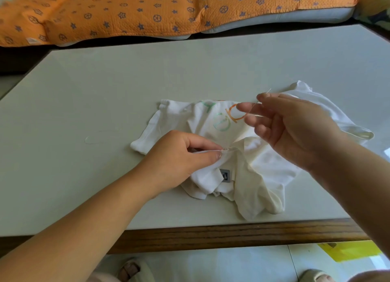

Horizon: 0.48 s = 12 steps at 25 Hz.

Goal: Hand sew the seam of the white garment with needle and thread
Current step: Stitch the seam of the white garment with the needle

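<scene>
— Left hand (181,155), entry one: state?
— Thumb and forefinger pinched on a fold of the white garment (242,186), which lies crumpled on the table (105,113) beneath both hands.
— Right hand (295,129)?
— Raised, beyond and right of the left hand. Thumb and forefinger clamp the needle (268,90), and the other fingers are spread. Thread (252,107) trails across them.
— Remaining entries?
— Grey label (225,175) just below the left fingertips; orange quilt (147,11) far beyond both hands.
</scene>
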Each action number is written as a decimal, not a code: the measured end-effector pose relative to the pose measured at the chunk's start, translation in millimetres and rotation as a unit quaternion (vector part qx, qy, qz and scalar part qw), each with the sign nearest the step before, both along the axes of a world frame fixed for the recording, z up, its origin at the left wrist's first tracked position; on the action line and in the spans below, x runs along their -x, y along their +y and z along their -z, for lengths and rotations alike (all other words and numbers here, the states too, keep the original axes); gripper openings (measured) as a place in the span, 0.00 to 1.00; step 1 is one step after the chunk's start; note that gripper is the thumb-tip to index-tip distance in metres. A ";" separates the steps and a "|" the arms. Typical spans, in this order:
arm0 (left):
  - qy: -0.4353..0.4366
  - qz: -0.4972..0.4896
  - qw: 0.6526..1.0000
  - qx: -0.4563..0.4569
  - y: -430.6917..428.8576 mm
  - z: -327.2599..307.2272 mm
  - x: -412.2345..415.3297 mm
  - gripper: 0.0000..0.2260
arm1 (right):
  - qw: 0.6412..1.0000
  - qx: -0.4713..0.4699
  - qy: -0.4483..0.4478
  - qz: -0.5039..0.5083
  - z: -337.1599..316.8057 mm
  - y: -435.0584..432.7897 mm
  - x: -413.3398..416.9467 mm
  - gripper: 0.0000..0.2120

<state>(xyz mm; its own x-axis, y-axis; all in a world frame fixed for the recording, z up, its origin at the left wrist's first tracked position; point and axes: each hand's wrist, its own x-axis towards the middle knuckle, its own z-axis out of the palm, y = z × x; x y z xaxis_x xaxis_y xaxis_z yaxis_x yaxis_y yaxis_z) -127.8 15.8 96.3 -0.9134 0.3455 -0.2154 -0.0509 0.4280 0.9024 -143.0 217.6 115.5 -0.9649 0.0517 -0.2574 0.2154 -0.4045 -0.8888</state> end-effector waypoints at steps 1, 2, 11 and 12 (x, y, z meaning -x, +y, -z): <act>-0.004 -0.002 1.000 0.000 -0.8 0.0 0.5 0.05 | 0.999 0.050 0.001 0.003 -0.3 1.6 1.3 0.05; -0.007 -0.004 1.000 -0.001 -1.1 -0.2 0.8 0.05 | 0.997 0.077 0.011 0.009 0.7 2.6 2.7 0.06; -0.021 -0.003 1.000 0.001 -2.0 -0.9 2.0 0.05 | 0.987 -0.068 0.110 0.091 1.5 2.7 5.9 0.06; -0.022 -0.004 1.000 0.000 -2.4 -1.1 2.1 0.04 | 0.987 -0.080 0.110 0.083 -1.0 1.5 4.1 0.06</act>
<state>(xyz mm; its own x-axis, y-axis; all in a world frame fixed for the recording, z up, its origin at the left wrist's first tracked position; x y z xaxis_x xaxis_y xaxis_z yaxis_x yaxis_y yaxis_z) -129.9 13.4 97.4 -0.9059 0.3379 -0.2554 -0.0938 0.4280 0.8989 -147.1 219.1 116.5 -0.9713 0.2374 -0.0174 -0.0484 -0.2684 -0.9621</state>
